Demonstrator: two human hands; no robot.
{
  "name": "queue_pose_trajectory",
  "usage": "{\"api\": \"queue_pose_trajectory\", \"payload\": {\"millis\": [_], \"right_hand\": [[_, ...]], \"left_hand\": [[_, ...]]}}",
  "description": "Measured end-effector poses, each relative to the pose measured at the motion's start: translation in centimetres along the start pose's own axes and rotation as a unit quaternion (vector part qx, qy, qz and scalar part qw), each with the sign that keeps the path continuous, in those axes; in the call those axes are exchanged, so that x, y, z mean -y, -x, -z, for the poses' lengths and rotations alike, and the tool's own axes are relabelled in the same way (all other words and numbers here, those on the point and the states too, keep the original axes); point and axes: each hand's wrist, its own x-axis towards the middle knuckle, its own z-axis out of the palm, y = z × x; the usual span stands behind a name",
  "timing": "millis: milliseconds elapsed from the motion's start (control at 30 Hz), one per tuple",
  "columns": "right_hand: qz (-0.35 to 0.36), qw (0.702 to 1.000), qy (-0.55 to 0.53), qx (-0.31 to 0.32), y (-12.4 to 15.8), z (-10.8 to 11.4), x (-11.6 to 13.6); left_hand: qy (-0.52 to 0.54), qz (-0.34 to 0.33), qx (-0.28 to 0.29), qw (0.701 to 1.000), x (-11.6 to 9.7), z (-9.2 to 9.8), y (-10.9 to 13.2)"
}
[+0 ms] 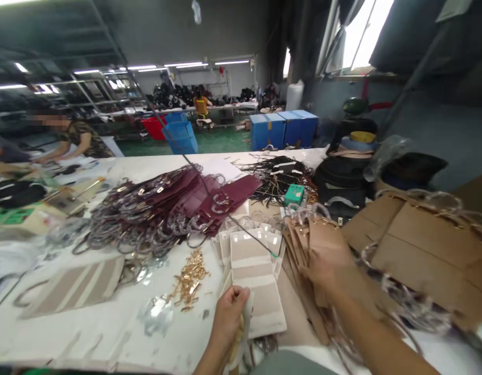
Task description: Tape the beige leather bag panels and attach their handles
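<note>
My left hand (229,315) is closed round the edge of a beige striped bag panel (256,284), the top one of a stack at the table's front middle. My right hand (322,271) is motion-blurred; it rests on a fanned pile of tan leather panels (322,234) with wrapped handles. Its fingers are too smeared to read. Between the two piles runs a thin dark cord (210,190) that slants down from above.
A heap of maroon panels with ring handles (174,203) lies left of centre. Gold metal fittings (188,278) are scattered near my left hand. A larger stack of tan panels (424,245) is on the right. Another person (75,135) works at the far left. Blue bins (282,127) stand behind.
</note>
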Motion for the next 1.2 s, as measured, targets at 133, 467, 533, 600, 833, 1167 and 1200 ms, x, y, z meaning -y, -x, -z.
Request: {"api": "queue_pose_trajectory", "payload": {"millis": [133, 467, 533, 600, 833, 1167, 1200], "right_hand": [[0.041, 0.994, -0.095, -0.017, 1.9, -2.1, 0.9], [0.106, 0.822, -0.459, 0.319, 6.1, -0.2, 14.5], [0.098, 0.815, -0.462, 0.335, 5.3, -0.6, 15.1], [0.09, 0.817, -0.46, 0.336, 4.5, -0.9, 15.0], [0.141, 0.848, -0.436, 0.266, 3.3, -2.3, 14.9], [0.065, 0.804, -0.502, 0.31, 2.4, -4.1, 16.6], [0.067, 0.809, -0.497, 0.307, 2.2, -4.2, 16.7]], "left_hand": [[0.014, 0.001, -0.044, 0.999, 0.5, 1.6, -1.0], [0.019, 0.04, -0.056, 0.997, 0.2, -1.1, -4.7], [0.027, 0.043, -0.052, 0.997, 0.0, -1.3, -5.0], [0.034, 0.044, -0.033, 0.998, -0.1, -1.3, -5.2], [-0.036, 0.045, 0.024, 0.998, 0.6, 0.2, -6.3], [-0.065, -0.071, -0.027, 0.995, 0.6, 0.5, -8.5], [-0.042, -0.045, -0.011, 0.998, 0.7, 0.4, -8.8]]}}
